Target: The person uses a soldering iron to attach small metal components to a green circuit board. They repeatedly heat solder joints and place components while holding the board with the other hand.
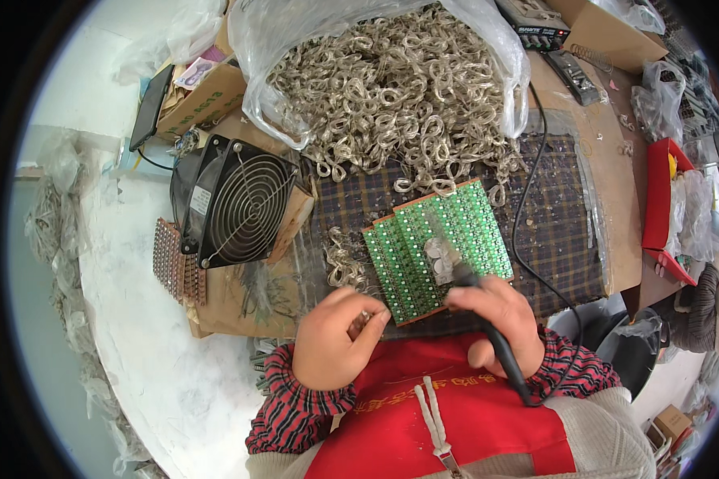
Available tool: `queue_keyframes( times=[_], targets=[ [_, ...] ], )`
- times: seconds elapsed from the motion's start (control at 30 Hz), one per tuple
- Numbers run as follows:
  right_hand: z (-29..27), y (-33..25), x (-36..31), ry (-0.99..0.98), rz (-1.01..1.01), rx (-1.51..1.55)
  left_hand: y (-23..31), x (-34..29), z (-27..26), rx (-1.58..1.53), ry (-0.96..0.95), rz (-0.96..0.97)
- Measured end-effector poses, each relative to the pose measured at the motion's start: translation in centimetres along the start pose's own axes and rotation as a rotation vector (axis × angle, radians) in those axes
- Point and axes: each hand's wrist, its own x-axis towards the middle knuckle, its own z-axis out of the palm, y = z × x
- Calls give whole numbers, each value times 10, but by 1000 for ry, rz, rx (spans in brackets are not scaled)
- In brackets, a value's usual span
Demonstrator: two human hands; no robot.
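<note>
My right hand point(511, 315) grips a soldering iron point(499, 351) by its black handle. The iron's tip end is blurred and points up over green circuit boards point(483, 215), which lie overlapping on a checked cloth. Under the tip sits a small pale piece with rounded lobes point(438, 262), its kind unclear. My left hand point(327, 339) is closed beside the boards' lower left corner, thumb against the fingers. Something small and brownish-silver shows inside it, too little to name. Just above that hand lies a small heap of looped wire bundles point(343, 259).
A large pile of looped wire bundles point(391, 96) fills a clear plastic bag point(256, 72) at the back. To the left stands a black fan point(252, 203), near stacked boards point(176, 267). The iron's black cord point(521, 215) crosses the checked cloth point(563, 207). A red box point(657, 195) is at right.
</note>
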Motion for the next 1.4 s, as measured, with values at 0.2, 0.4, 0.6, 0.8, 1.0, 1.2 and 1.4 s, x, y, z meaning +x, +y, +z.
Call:
queue_keyframes(
  times=[0.2, 0.4, 0.6, 0.8, 1.0, 1.2, 1.4],
  targets=[
    [13, -5, -16, 6, -87, 39, -23, -13, 27, 75, 179, 42],
    [20, -7, -16, -38, -56, -3, -31, -13, 39, 137, 273, 84],
    [20, -8, -13, -68, -56, -30, -33, -12, 37, 171, 259, 112],
    [17, -8, -12, -50, -74, 4, -33, -13, 36, 182, 245, 100],
    [20, -7, -12, -33, -78, 0, -34, -13, 34, 195, 229, 104],
    [21, -7, -12, -42, -59, -8, -33, -13, 36, 197, 238, 94],
    [24, -4, -12, -30, -59, 1, -29, -12, 34, 235, 228, 97]
  ],
)
